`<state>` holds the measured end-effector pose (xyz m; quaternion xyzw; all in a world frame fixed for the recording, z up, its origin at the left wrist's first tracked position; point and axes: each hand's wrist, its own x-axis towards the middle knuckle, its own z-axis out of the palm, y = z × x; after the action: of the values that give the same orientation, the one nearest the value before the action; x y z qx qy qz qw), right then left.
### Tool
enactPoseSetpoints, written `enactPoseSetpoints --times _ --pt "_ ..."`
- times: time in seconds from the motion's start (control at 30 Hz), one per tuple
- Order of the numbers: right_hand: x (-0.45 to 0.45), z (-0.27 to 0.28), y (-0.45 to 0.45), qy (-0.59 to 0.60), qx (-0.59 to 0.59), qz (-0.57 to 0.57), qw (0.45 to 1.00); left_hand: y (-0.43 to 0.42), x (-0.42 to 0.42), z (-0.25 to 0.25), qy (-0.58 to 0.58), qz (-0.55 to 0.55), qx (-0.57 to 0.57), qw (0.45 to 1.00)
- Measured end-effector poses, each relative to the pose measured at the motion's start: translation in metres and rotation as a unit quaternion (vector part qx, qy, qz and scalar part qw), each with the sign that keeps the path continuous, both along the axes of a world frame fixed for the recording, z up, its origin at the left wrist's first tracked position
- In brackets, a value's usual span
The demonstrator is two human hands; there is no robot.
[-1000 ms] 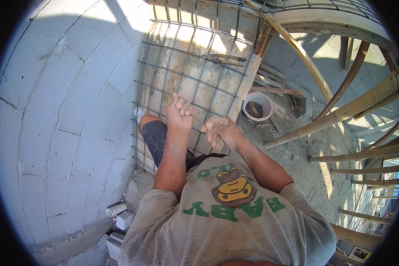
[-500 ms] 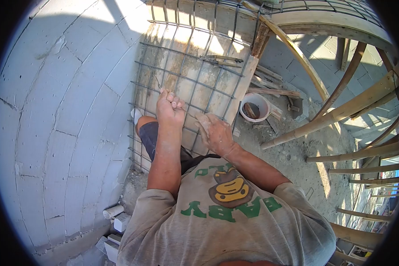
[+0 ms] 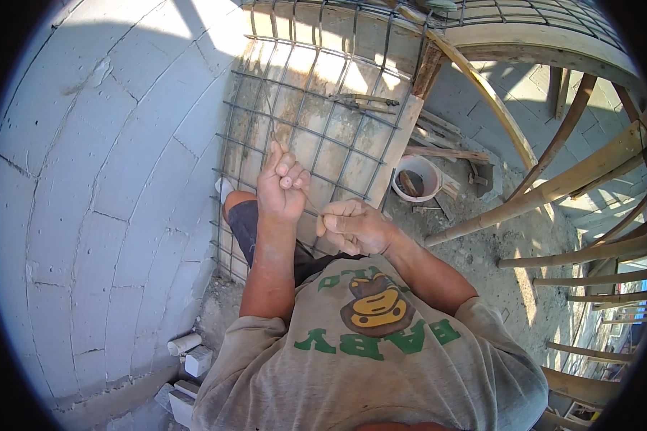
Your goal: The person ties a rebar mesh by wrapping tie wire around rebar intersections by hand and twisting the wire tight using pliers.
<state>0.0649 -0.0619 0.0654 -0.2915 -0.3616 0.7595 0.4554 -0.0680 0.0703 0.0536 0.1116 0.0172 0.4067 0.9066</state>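
My left hand (image 3: 284,185) is closed over the rebar mesh (image 3: 328,136), its fingers curled around a thin wire (image 3: 272,118) that sticks up past the fingertips. Lower and to the right, my right hand (image 3: 356,224) is closed in a pinch. A thin strand seems to run from the left palm to those right fingertips, though its end is hidden. Beyond the hands, a pair of long-handled pincers (image 3: 366,103) lies across the mesh bars. Under the mesh is a stained wooden board (image 3: 356,133).
A grey block wall (image 3: 115,201) rises on the left. To the right, a white bucket (image 3: 430,172) stands on rough ground near scrap wood (image 3: 446,152). Slanting wooden poles (image 3: 539,194) fill the right side. White block pieces (image 3: 198,360) lie at lower left.
My right hand has rolled over from back-up to a curled pinch with the fingers showing. My left hand has shifted slightly, still holding the wire.
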Motion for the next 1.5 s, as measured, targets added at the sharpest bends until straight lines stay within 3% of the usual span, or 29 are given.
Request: enactPoseSetpoints --times 0.03,0.1,0.2,0.3,0.4,0.5,0.6,0.7,0.77,0.9,1.0,1.13,1.3,1.4,1.5 --pt "-0.004 0.004 0.003 -0.136 0.030 -0.073 0.988 0.011 0.002 -0.003 0.036 0.036 -0.015 0.999" --pt "-0.016 0.011 0.012 -0.389 0.095 -0.219 0.890 0.018 -0.002 -0.013 0.106 0.098 -0.039 0.989" --pt "-0.011 -0.014 0.021 -0.550 0.288 -0.347 0.703 0.021 0.004 -0.019 0.187 0.152 -0.052 0.969" --pt "-0.002 -0.024 0.026 -0.547 0.316 -0.396 0.667 0.008 0.006 -0.021 0.220 0.172 -0.068 0.958" --pt "0.004 -0.027 0.032 -0.550 0.211 -0.391 0.707 0.005 0.012 -0.012 0.234 0.185 -0.060 0.953" --pt "0.009 -0.040 0.037 -0.492 0.102 -0.352 0.790 0.004 0.018 -0.004 0.276 0.189 -0.028 0.942" --pt "0.013 -0.042 0.038 -0.349 -0.101 -0.207 0.908 0.002 0.017 -0.008 0.312 0.175 0.004 0.934" --pt "0.027 -0.026 0.034 -0.225 -0.118 0.077 0.964 0.003 0.004 -0.025 0.264 0.101 0.007 0.959" --pt "0.016 -0.015 0.029 -0.254 -0.053 0.084 0.962 0.009 -0.002 -0.038 0.158 0.030 -0.005 0.987" --pt "-0.003 -0.003 0.025 -0.281 0.012 0.039 0.959 0.016 -0.005 -0.033 0.156 0.046 -0.057 0.985" --pt "-0.006 -0.003 0.030 -0.358 0.116 0.034 0.926 0.016 -0.008 -0.032 0.144 0.048 -0.080 0.985" --pt "-0.009 0.014 0.026 -0.431 0.072 -0.100 0.894 0.021 -0.012 -0.031 0.124 0.096 -0.106 0.982" --pt "-0.017 -0.036 0.040 -0.533 0.123 -0.318 0.774 0.015 -0.012 -0.024 0.146 0.137 -0.081 0.976" --pt "-0.026 -0.061 0.039 -0.607 0.132 -0.283 0.731 0.013 -0.012 -0.021 0.215 0.142 -0.066 0.964" --pt "-0.016 -0.117 0.047 -0.570 0.109 -0.156 0.799 0.012 -0.018 -0.033 0.270 0.129 -0.080 0.951"
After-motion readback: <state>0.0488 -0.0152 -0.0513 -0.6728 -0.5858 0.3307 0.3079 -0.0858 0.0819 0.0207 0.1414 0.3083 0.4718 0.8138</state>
